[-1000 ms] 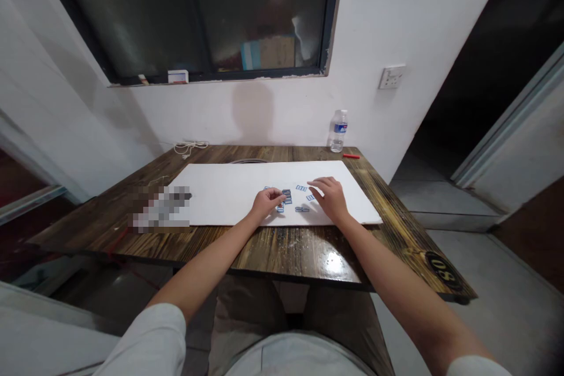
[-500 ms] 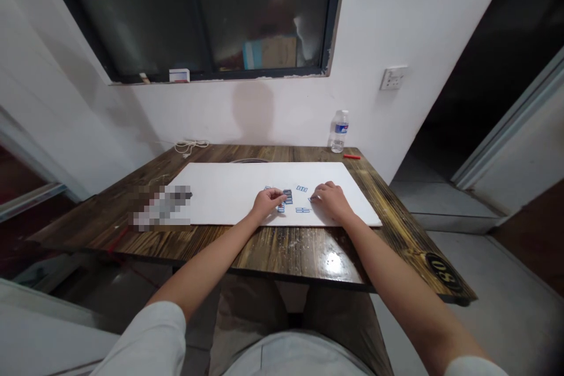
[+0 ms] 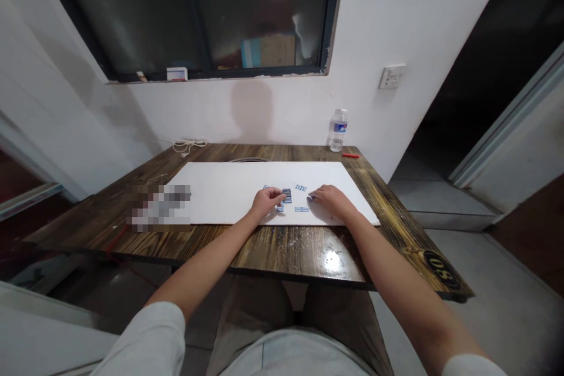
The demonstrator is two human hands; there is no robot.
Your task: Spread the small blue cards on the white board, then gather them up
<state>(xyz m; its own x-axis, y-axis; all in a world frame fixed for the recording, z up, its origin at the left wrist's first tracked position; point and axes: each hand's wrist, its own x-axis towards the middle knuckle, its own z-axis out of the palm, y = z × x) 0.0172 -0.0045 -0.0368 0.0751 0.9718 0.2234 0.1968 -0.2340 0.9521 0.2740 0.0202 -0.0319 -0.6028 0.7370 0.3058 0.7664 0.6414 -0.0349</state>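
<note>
Clock positions are read about the cluster of small blue-and-white rectangular pieces (image 3: 287, 195) and seen from the person's seat, with 12 o'clock toward the wall. The pieces lie on a white board (image 3: 220, 188), which rests flat on a dark-stained wooden table (image 3: 282, 247).

**Hands**
- The left hand (image 3: 267, 202) rests at 9 o'clock. Its fingers (image 3: 277, 194) are curled and nearly closed, just above the piece at 8 o'clock. Contact with that piece is likely, but a firm hold cannot be confirmed from this view.
- The right hand (image 3: 332, 200) rests at 3 o'clock, low on the board. Its fingers (image 3: 318, 194) are curled forward, and the tips reach the piece at 3 o'clock. Whether that piece is gripped cannot be determined.

**Piece locations**
- Centre: a small overlapping group.
- 1 o'clock: one piece, lying apart.
- 4 o'clock: one piece, lying apart.
- 10 o'clock: one piece, partly beyond the left hand.

**Surroundings**
A clear plastic water bottle (image 3: 338, 131) stands upright at the far right of the table, near the wall. A red pen-like item (image 3: 351, 155) lies just beside it. A white cord (image 3: 189, 145) lies at the far table edge.
</note>
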